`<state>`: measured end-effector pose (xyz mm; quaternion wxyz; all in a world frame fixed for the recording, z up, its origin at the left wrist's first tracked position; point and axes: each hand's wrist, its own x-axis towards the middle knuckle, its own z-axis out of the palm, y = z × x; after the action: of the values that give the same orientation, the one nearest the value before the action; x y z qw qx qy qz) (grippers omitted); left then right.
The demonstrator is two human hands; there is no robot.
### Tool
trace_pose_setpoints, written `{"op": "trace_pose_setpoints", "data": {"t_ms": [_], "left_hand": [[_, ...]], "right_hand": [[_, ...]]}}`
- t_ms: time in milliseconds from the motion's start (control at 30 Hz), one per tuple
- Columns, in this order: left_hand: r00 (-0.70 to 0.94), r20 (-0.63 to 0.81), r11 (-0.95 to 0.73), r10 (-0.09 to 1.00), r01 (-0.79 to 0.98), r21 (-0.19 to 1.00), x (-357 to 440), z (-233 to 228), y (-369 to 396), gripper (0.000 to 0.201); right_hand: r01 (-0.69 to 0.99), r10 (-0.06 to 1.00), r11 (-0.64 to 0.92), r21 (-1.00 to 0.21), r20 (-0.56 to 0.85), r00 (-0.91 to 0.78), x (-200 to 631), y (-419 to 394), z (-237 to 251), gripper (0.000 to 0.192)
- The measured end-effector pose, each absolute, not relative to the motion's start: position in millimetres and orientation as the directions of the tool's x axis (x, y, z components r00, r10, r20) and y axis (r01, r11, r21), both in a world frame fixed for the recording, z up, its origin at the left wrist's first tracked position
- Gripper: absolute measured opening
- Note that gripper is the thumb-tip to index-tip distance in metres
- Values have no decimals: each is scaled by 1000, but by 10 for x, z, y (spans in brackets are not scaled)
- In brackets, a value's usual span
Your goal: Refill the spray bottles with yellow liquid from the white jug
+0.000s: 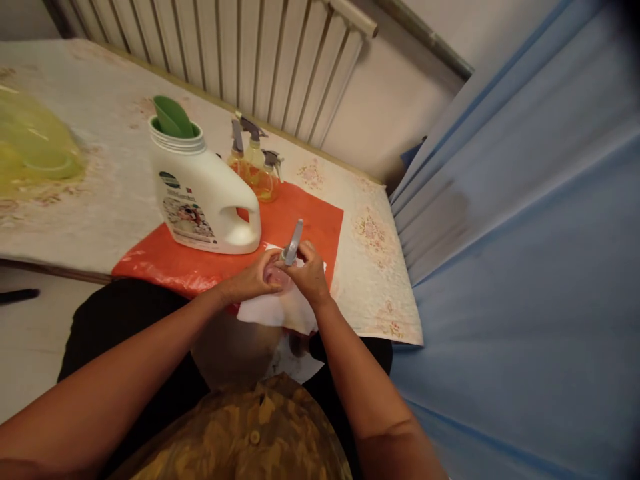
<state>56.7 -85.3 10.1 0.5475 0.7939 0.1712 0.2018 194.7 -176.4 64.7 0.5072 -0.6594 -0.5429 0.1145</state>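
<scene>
My left hand is wrapped round the clear body of a small spray bottle, which looks pinkish inside. At its neck, the fingers of my right hand are closed on the grey spray head. I cannot tell whether the head is screwed down tight. Beneath both hands lies a white cloth or paper on a red plastic sheet. Just beyond my left hand stands a large white jug with a handle, a green scoop or funnel sitting in its uncapped mouth.
Several spray bottles with orange-yellow liquid stand behind the jug. A yellow translucent bag lies far left on the flowered tablecloth. A radiator runs along the back wall, and a blue curtain hangs close at the right.
</scene>
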Motion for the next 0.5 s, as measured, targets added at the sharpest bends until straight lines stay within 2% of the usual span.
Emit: {"op": "trace_pose_setpoints", "data": {"t_ms": [100,267,400,500], "left_hand": [[858,148,-338,491,32,940,571,100,-852,78],[860,154,-338,487,23,941,551,109,-851,79],[862,141,-322,487,27,946,531,99,-845,75],[862,166,-316,479,-7,949,534,71,-841,73]], "right_hand": [[609,869,119,-785,379,319,1985,-1801,679,15],[579,902,175,-796,365,230,2023,-1863,747,18],[534,880,131,-835,346,324,1977,-1845,732,11],[498,824,76,-864,336,456,1898,-1804,683,18]]}}
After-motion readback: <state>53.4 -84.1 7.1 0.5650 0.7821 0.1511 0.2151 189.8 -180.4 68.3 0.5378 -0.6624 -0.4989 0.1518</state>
